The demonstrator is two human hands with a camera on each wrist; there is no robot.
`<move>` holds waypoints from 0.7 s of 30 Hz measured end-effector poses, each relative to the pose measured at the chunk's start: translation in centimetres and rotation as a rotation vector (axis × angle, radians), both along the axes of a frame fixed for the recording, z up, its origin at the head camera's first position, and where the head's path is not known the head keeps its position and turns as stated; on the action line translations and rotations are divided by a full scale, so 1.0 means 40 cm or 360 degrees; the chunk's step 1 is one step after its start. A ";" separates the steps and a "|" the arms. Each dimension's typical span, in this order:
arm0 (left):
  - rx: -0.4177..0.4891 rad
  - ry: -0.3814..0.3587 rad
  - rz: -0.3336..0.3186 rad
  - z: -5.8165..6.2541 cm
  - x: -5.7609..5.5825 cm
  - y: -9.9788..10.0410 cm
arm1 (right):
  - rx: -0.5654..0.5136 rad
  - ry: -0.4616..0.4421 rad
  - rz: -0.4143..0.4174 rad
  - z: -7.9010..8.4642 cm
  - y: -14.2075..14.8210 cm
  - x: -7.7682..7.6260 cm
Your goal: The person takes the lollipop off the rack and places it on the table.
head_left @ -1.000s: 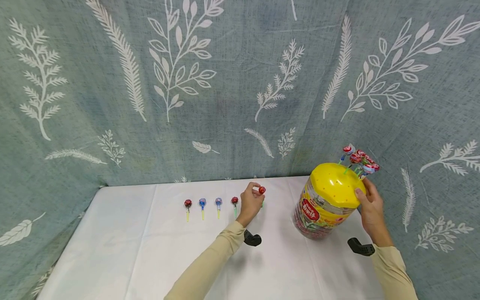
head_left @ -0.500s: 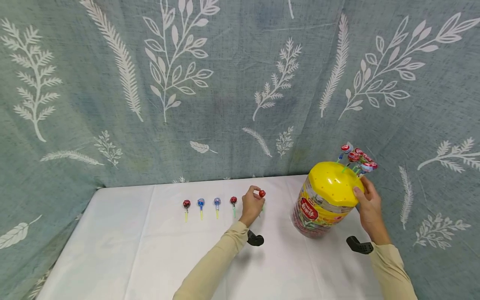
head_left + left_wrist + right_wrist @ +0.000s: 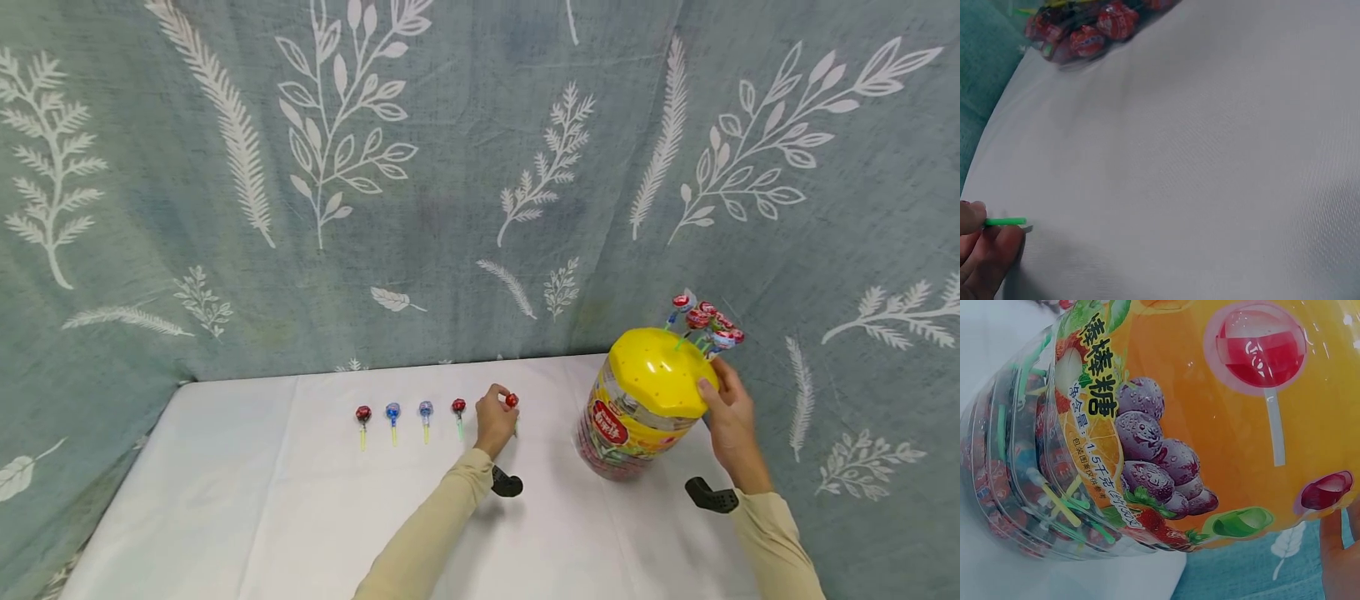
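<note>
My left hand is low over the white table, pinching a red-wrapped lollipop at its stick. In the left wrist view the green stick pokes out between thumb and fingers, a small shadow near its tip. On the right stands a big clear plastic jar of lollipops with a yellow lid. My right hand grips it at the lid's right edge, thumb in front and fingers partly hidden behind. Several lollipops stick up from holes at the lid's far right side.
Left of my left hand, a row of lollipops lies on the tablecloth: a dark red one, two blue ones, and another red one nearest the hand. A grey-green leaf-patterned curtain hangs behind the table.
My left hand has come down a little towards the table with the lollipop still pinched. My right hand keeps its grip on the jar; the head view has shifted slightly.
</note>
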State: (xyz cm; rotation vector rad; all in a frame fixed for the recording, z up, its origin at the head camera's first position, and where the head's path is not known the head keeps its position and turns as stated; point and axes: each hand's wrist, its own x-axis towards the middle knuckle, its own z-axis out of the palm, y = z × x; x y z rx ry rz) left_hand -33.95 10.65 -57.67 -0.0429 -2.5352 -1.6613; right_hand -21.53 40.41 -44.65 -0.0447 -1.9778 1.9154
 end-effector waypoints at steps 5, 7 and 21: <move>-0.0003 0.0032 -0.0010 -0.008 0.003 0.002 | 0.0011 -0.0005 0.0001 -0.005 0.000 0.001; -0.0011 0.0032 -0.0021 -0.007 0.002 0.005 | 0.0001 0.0000 -0.0010 -0.003 0.000 0.001; -0.0176 0.0103 -0.0125 0.055 -0.014 -0.007 | -0.0009 -0.0015 -0.0032 0.001 -0.003 0.001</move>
